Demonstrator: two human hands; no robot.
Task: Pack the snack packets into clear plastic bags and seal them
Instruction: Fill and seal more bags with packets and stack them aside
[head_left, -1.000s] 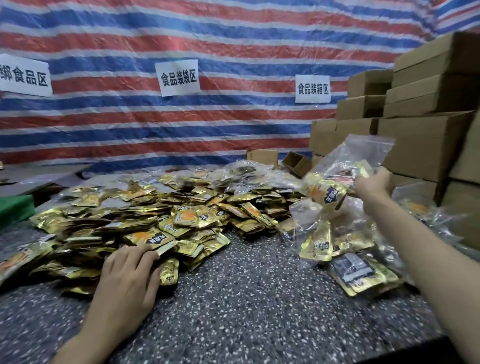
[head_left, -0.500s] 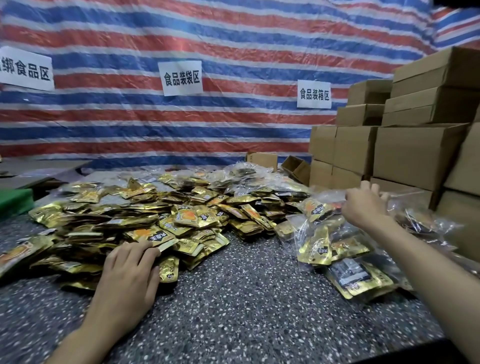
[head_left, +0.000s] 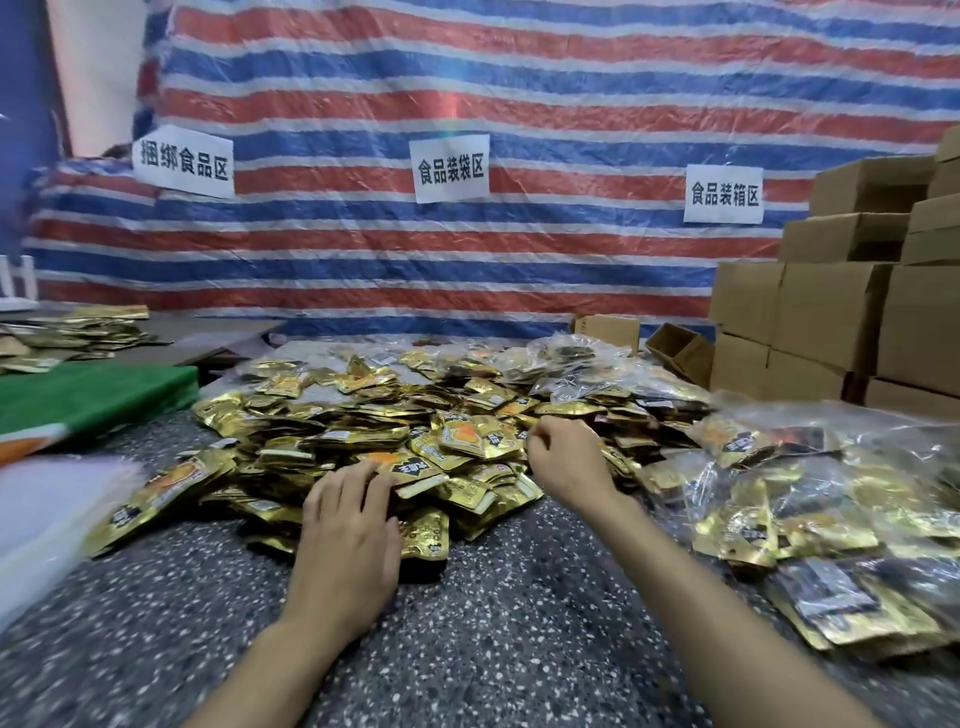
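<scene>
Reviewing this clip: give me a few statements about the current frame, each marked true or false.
1. The left hand rests flat on the loose gold packets. True.
2. The right hand holds a packed bag up in the air. False: it is low over the packet pile with fingers curled, and no bag is lifted.
3. Filled clear bags lie on the right side of the table. True.
4. The cardboard boxes are stacked on the left. False: they stand on the right, behind the bags.
5. Three white signs hang on the striped tarp. True.
</scene>
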